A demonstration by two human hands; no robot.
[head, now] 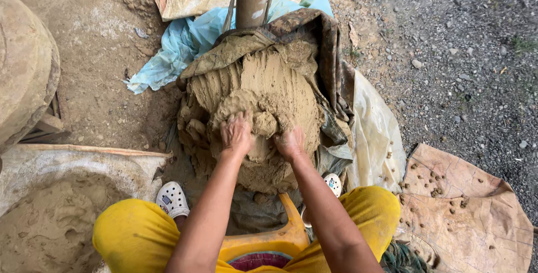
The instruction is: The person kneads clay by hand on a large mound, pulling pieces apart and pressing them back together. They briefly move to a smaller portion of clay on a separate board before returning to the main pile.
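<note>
At twelve o'clock from the person, both hands, left hand (pixel 236 133) and right hand (pixel 290 143), press spread-fingered into the big brown wet clay mound (pixel 263 82).

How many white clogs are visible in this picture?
2. One white clog is beside the left knee; the other clog shows only partly, behind the right forearm, next to the clay mound.
</note>
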